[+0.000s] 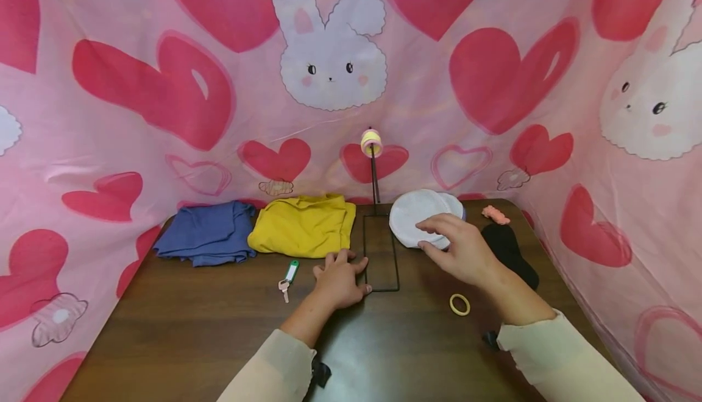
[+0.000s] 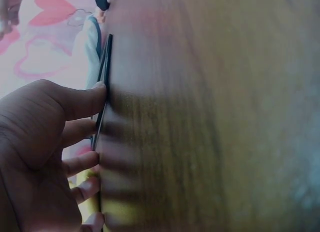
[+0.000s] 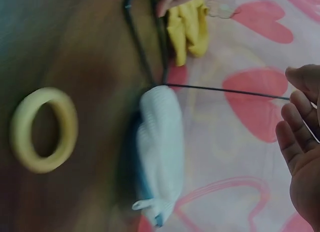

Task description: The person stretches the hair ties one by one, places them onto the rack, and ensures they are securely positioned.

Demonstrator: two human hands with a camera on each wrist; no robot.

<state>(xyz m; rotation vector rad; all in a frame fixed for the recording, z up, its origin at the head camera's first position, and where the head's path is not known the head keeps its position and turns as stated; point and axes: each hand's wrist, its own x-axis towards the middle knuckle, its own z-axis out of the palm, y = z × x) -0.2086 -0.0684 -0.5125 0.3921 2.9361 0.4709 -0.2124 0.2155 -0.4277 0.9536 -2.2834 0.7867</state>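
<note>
A black wire stand (image 1: 375,178) rises from a rectangular wire base (image 1: 381,290) at the middle of the table, and yellow and pink hair rings (image 1: 371,142) sit on its top. My left hand (image 1: 340,277) lies flat on the table, its fingers (image 2: 85,101) touching the left side of the wire base (image 2: 104,66). My right hand (image 1: 457,246) hovers with relaxed fingers over a stack of white round pads (image 1: 417,216) and holds nothing. A loose yellow hair ring (image 1: 459,304) lies on the table near my right wrist. In the right wrist view the ring (image 3: 44,129), the pads (image 3: 160,142) and the stand's rod (image 3: 225,90) show.
A folded blue cloth (image 1: 208,231) and a folded yellow cloth (image 1: 304,225) lie at the back left. A key with a green tag (image 1: 287,277) lies left of my left hand. A pink clip (image 1: 495,213) and a black fabric item (image 1: 510,250) lie at the right. Pink heart-print fabric walls surround the table.
</note>
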